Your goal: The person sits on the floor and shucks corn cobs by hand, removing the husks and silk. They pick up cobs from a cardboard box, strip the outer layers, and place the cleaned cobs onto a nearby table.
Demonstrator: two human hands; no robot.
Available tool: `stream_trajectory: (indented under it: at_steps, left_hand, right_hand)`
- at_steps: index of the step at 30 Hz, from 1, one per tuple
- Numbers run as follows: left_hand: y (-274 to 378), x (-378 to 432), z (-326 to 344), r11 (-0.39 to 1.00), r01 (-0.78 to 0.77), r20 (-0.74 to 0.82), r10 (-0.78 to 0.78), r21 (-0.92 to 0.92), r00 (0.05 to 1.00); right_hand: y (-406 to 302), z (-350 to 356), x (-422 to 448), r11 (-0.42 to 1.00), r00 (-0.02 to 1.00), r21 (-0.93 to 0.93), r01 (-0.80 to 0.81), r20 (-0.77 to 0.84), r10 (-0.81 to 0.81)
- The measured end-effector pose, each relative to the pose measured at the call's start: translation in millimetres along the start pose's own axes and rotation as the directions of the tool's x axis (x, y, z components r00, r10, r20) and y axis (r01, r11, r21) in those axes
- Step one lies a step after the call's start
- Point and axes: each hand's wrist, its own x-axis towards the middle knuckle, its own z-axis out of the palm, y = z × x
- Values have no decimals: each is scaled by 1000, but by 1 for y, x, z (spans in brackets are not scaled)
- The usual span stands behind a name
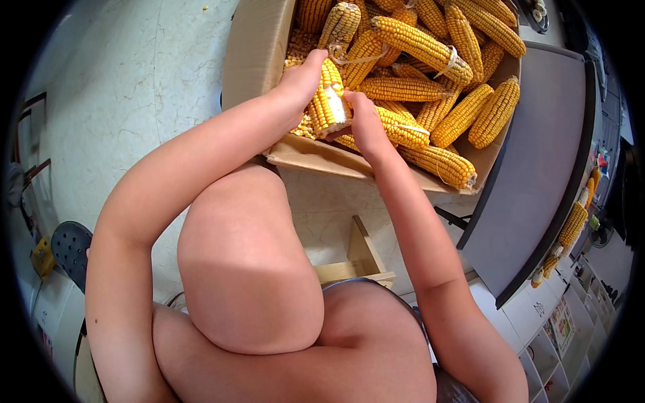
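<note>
A dried ear of yellow corn [322, 108] is held between my two hands over the near left part of an open cardboard box [254, 65]. On its upper side a strip of pale cob shows where kernels are gone. My left hand [301, 83] grips the ear from the left, with the thumb laid along its far end. From the right, my right hand [365, 118] holds the near end, its thumb beside the bare strip and some fingers hidden underneath. Loose kernels [302, 48] lie in the box's left side. Many whole dried ears [405, 89] fill the rest.
A grey table [539, 146] with a dark edge stands right of the box, with several corn ears [573, 224] beyond it. Below the box is a wooden stool or frame [365, 252]. My bent knee [247, 242] rises between my arms. A stray kernel [205, 8] lies on the floor.
</note>
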Motion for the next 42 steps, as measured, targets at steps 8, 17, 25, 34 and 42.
stream_trajectory:
  at_steps: [8, 17, 25, 34, 42]
  left_hand:
    - [6, -7, 5, 999, 33, -31, -33, 16, 999]
    - [0, 1, 2, 997, 32, -38, -30, 71, 999]
    - [-4, 6, 1, 991, 31, -42, -26, 127, 999]
    - [0, -2, 3, 998, 13, 6, -14, 68, 1000]
    - [4, -6, 2, 998, 41, -39, -39, 52, 998]
  right_hand:
    - [-8, 0, -5, 998, 999, -46, -40, 33, 42]
    - [-11, 6, -8, 995, 996, -59, -77, 50, 80]
    - [-7, 0, -7, 990, 995, -138, -27, 92, 40]
    - [-12, 2, -9, 998, 998, -9, -63, -5, 63]
    - [-13, 5, -9, 986, 986, 137, -99, 148, 78]
